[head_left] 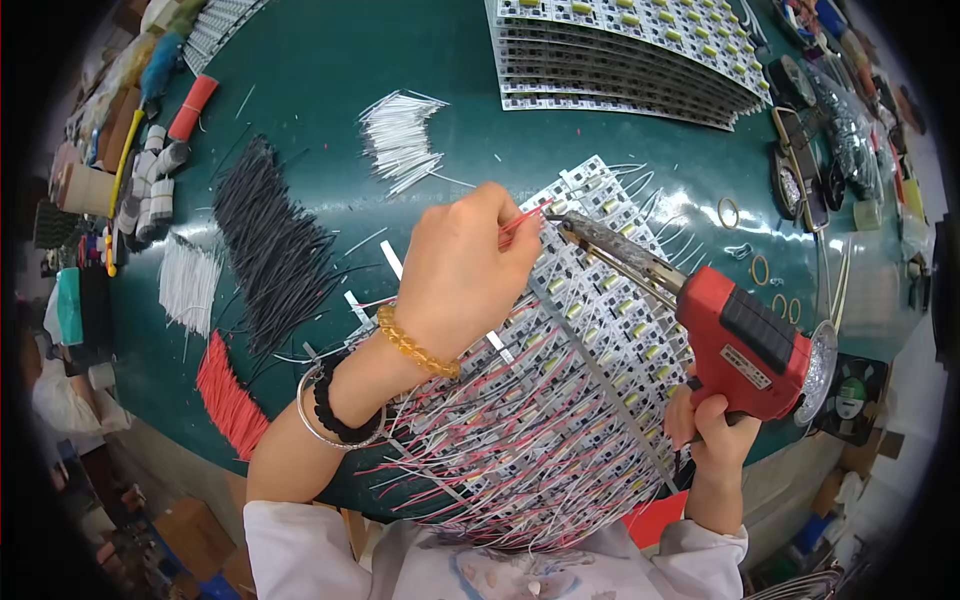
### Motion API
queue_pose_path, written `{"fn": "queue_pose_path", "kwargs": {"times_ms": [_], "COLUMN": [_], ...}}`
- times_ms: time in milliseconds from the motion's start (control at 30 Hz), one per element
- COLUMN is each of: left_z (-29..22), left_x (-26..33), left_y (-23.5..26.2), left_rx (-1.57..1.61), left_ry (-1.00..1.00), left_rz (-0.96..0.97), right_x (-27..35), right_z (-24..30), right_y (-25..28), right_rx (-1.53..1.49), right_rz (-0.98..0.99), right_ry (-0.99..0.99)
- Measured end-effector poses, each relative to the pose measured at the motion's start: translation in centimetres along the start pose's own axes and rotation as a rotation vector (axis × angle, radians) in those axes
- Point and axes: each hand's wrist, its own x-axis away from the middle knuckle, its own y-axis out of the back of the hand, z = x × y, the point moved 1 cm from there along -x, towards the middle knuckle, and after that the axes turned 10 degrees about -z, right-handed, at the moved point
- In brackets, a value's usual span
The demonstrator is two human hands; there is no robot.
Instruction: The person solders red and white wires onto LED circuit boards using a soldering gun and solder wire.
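Two hands, left hand (462,262) pinching red wire (521,221), right hand (712,428) gripping red soldering gun (745,345)

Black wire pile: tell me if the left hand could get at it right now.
Probably not freely: the left hand is pinching a red wire at the soldering gun tip. The black wire pile lies uncovered just to its left, so only that grip hinders it.

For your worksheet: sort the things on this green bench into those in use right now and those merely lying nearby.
In use: red wire pinched in left hand; red soldering gun in right hand; fanned LED strips.

Lying about: black wire pile; white wire bundle; stacked strips; rubber bands.
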Motion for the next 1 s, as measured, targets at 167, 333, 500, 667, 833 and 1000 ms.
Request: {"fn": "queue_pose_path", "kwargs": {"times_ms": [167,333,500,667,833,1000], "left_z": [-0.09,-0.07,-0.14,-0.19,-0.36,-0.44], "left_x": [-0.14,-0.20,-0.22,-0.14,-0.20,-0.07], "left_y": [0.08,-0.08,0.05,0.00,0.10,0.89], "left_rx": [-0.007,-0.027,-0.046,-0.051,-0.069,-0.041], "left_ry": [-0.015,-0.015,0.004,-0.011,0.008,-0.009], "left_rz": [-0.001,-0.003,0.003,-0.006,0.021,-0.010], "right_x": [-0.24,-0.18,0.16,0.17,0.18,0.14], "right_z": [0.30,0.21,0.20,0.24,0.17,0.72], "right_y": [-0.40,-0.45,0.06,0.23,-0.66,-0.60], "right_rx": [0.076,0.180,0.139,0.017,0.103,0.094], "right_rz": [-0.064,-0.039,-0.007,-0.012,-0.078,-0.053], "right_ry": [-0.002,0.034,0.019,0.001,0.067,0.043]}}
